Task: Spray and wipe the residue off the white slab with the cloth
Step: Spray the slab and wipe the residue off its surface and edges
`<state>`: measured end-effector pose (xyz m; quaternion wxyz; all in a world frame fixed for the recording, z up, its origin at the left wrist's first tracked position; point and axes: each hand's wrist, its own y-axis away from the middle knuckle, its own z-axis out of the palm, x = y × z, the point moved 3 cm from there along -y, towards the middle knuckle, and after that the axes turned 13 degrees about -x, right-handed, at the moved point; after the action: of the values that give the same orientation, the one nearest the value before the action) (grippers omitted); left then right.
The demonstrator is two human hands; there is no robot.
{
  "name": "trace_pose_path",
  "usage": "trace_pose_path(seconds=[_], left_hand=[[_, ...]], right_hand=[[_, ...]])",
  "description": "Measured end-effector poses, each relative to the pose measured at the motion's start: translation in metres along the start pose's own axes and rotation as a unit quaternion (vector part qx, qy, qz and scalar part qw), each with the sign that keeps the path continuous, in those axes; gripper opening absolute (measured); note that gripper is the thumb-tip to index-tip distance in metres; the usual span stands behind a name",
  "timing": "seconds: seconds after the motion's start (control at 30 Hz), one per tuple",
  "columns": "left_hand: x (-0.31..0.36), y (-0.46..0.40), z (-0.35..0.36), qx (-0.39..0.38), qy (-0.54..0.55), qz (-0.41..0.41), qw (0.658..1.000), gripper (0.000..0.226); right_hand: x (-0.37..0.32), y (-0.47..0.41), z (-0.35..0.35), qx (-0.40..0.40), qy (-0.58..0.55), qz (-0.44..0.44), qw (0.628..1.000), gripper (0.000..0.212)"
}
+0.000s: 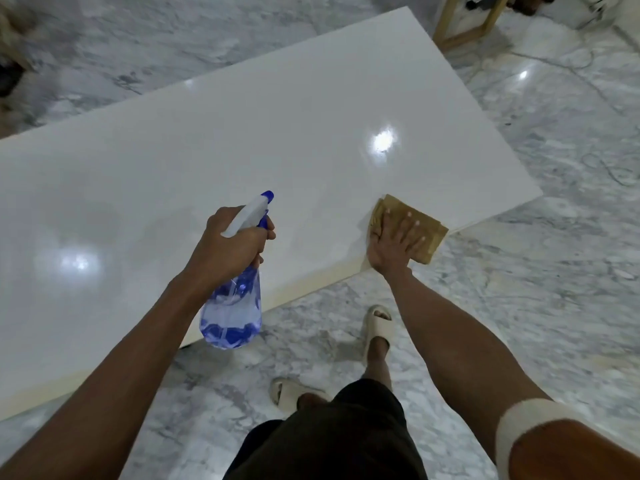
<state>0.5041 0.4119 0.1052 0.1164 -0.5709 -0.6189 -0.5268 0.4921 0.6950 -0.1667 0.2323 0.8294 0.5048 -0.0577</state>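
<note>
A large glossy white slab [242,133] lies tilted across the view, with ceiling lights reflected in it. My left hand [230,245] grips the neck and trigger of a clear blue spray bottle [233,313], its white and blue nozzle pointing away over the slab. My right hand [394,242] presses flat, fingers spread, on a folded tan cloth [424,225] at the slab's near right edge. Part of the cloth hangs past the edge. I make out no residue on the shiny surface.
Grey-veined marble floor [536,271] surrounds the slab. My feet in pale slides [377,323] stand just in front of the near edge. A wooden frame [460,29] stands beyond the slab's far right corner, and a thin cord [609,168] lies on the floor at right.
</note>
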Motion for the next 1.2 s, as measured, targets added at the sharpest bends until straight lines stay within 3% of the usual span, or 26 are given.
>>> trace_pose_path(seconds=[0.07, 0.2, 0.3, 0.43, 0.57, 0.73, 0.87, 1.07, 1.2], left_hand=[[-0.027, 0.017, -0.023, 0.003, 0.004, 0.002, 1.000, 0.023], [-0.081, 0.049, -0.069, 0.015, 0.015, 0.001, 1.000, 0.020], [-0.115, 0.065, -0.100, 0.033, 0.028, -0.008, 0.999, 0.020], [-0.151, 0.077, -0.131, 0.040, 0.039, -0.007, 0.998, 0.019], [-0.178, 0.075, -0.155, 0.026, 0.041, 0.002, 0.999, 0.018], [-0.206, 0.067, -0.191, 0.003, 0.045, 0.021, 0.999, 0.018], [-0.229, 0.065, -0.227, -0.019, 0.037, 0.028, 0.999, 0.020], [-0.272, 0.076, -0.283, -0.014, 0.034, 0.019, 0.999, 0.019], [-0.303, 0.085, -0.313, -0.021, 0.031, -0.001, 0.999, 0.019]], right_hand=[[-0.016, 0.019, 0.011, 0.008, -0.005, 0.019, 1.000, 0.064], [-0.059, 0.055, 0.022, -0.093, -0.025, 0.001, 0.995, 0.068], [-0.087, 0.070, 0.047, -0.055, -0.023, 0.039, 0.997, 0.082], [-0.131, 0.100, 0.074, -0.082, 0.010, 0.051, 0.995, 0.068], [-0.170, 0.125, 0.099, -0.082, -0.002, 0.019, 0.996, 0.072], [-0.196, 0.140, 0.124, 0.004, 0.029, 0.076, 0.997, 0.075], [-0.227, 0.166, 0.146, -0.018, 0.048, 0.071, 0.996, 0.068], [-0.279, 0.199, 0.181, 0.026, 0.058, 0.112, 0.992, 0.067], [-0.303, 0.227, 0.199, -0.006, 0.043, 0.076, 0.996, 0.067]])
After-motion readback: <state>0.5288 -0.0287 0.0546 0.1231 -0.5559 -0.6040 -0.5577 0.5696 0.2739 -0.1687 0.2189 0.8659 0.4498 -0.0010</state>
